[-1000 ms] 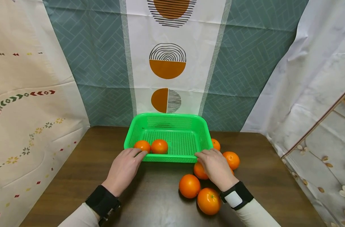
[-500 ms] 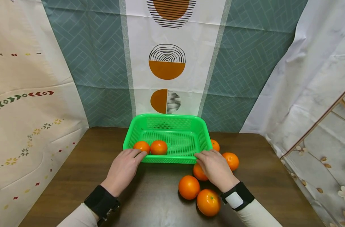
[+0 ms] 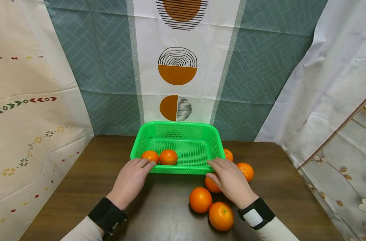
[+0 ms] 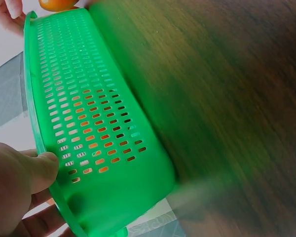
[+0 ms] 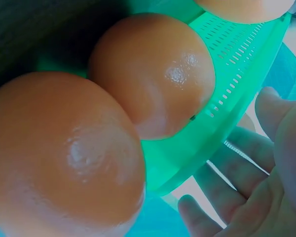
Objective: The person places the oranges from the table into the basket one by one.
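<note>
Two hands meet the green basket (image 3: 183, 147) at its near rim — the left hand (image 3: 130, 180) at the 7 o'clock corner, the right hand (image 3: 231, 180) at the 5 o'clock corner. The left hand's thumb (image 4: 39, 170) presses the outer wall while its fingers curl over the rim, so it grasps the basket. The right hand's fingers lie nearly straight against the rim, relaxed, clamping nothing. The basket sits on the dark counter (image 3: 159, 214), toward 12 o'clock from the person. Inside it, two oranges (image 3: 159, 156) rest side by side at the near left. Five more oranges (image 3: 211, 207) lie loose on the counter — around the right hand, from 3 to 5 o'clock of the basket.
</note>
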`<state>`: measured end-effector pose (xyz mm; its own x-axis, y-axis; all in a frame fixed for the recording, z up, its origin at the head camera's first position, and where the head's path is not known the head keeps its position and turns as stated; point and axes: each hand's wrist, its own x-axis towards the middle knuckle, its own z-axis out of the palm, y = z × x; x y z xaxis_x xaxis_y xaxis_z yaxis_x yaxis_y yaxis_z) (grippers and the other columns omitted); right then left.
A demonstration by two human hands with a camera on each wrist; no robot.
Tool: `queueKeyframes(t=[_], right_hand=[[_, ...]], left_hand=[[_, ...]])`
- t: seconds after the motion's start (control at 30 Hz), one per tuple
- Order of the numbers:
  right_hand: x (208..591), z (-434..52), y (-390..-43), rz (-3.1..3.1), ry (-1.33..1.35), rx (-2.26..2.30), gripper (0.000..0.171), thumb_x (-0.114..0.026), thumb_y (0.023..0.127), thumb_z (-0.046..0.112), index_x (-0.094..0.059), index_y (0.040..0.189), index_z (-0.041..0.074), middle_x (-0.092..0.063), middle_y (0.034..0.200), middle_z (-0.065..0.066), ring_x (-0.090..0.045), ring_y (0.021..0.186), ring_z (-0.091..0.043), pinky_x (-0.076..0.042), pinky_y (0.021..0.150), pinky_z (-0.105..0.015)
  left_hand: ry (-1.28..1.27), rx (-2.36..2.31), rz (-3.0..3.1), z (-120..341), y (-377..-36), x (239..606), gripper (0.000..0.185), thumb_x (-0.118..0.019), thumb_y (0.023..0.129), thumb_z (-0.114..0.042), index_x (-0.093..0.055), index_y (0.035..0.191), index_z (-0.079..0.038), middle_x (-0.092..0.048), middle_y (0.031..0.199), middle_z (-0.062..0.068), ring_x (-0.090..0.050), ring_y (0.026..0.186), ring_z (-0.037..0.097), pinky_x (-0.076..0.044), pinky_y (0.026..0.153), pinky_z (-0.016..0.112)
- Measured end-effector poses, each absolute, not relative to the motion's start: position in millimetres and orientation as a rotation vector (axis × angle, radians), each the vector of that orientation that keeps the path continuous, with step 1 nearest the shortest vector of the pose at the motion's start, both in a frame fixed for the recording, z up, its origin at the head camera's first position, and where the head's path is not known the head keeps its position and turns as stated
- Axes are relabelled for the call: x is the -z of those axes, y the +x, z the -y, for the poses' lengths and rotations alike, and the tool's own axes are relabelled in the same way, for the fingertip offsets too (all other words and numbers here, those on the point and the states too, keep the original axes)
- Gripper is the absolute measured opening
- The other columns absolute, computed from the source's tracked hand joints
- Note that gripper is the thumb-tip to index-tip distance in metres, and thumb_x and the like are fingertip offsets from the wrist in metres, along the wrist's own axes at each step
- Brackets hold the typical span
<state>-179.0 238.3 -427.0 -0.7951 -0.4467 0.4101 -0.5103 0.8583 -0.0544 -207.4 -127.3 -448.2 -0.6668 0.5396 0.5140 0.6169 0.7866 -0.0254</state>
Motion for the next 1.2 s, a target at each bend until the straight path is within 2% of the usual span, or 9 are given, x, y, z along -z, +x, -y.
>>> queueKeyframes(t=[0.17,0.37,0.6,0.83,1.03,1.2], right_hand=[[429,-241,-174,2.592,0.748,-0.2,0.058,-0.068,0.096,0.044,-0.059,0.141,0.008,-0.056,0.144,-0.011,-0.047,0.137,-0.032,-0.035,0.112,-0.053],[427,-241,-164,2.579,0.762,-0.183,0.066,-0.066,0.097,0.044,-0.048,0.151,0.01,-0.045,0.154,-0.012,-0.038,0.144,-0.033,-0.03,0.115,-0.055],[422,-242,-147,2.634,0.779,-0.173,0.074,-0.061,0.098,0.049,-0.035,0.158,0.013,-0.033,0.161,-0.007,-0.033,0.146,-0.031,-0.029,0.115,-0.055],[420,-245,-128,2.631,0.804,-0.133,0.07,-0.054,0.101,0.051,-0.035,0.158,0.014,-0.026,0.164,0.0,-0.028,0.149,-0.025,-0.023,0.119,-0.051],[422,-243,-116,2.591,0.827,-0.138,0.076,-0.065,0.096,0.045,-0.034,0.158,0.015,-0.029,0.163,0.0,-0.031,0.148,-0.026,-0.017,0.121,-0.045],[422,-242,-106,2.58,0.851,-0.149,0.079,-0.068,0.094,0.047,-0.034,0.158,0.015,-0.029,0.163,0.001,-0.032,0.147,-0.026,-0.023,0.118,-0.046]], left_hand=[[-0.863,0.209,2.458,127,-208,448,0.044,-0.078,0.083,0.006,-0.07,0.122,-0.011,-0.066,0.113,0.005,-0.06,0.1,0.026,-0.049,0.096,0.041],[-0.87,0.216,2.444,127,-207,449,0.043,-0.079,0.081,0.005,-0.07,0.121,-0.011,-0.067,0.111,0.005,-0.061,0.099,0.026,-0.05,0.095,0.042],[-0.86,0.22,2.435,128,-206,449,0.044,-0.082,0.08,0.004,-0.071,0.12,-0.011,-0.067,0.11,0.004,-0.062,0.099,0.026,-0.051,0.094,0.042],[-0.866,0.217,2.45,126,-208,447,0.043,-0.082,0.081,0.003,-0.071,0.12,-0.011,-0.067,0.11,0.004,-0.061,0.099,0.027,-0.05,0.095,0.042],[-0.864,0.227,2.445,127,-209,447,0.043,-0.084,0.08,0.0,-0.071,0.12,-0.012,-0.068,0.109,0.004,-0.062,0.098,0.026,-0.051,0.094,0.042],[-0.861,0.23,2.447,127,-208,447,0.045,-0.085,0.079,-0.002,-0.071,0.121,-0.013,-0.068,0.109,0.003,-0.062,0.098,0.025,-0.052,0.094,0.042]])
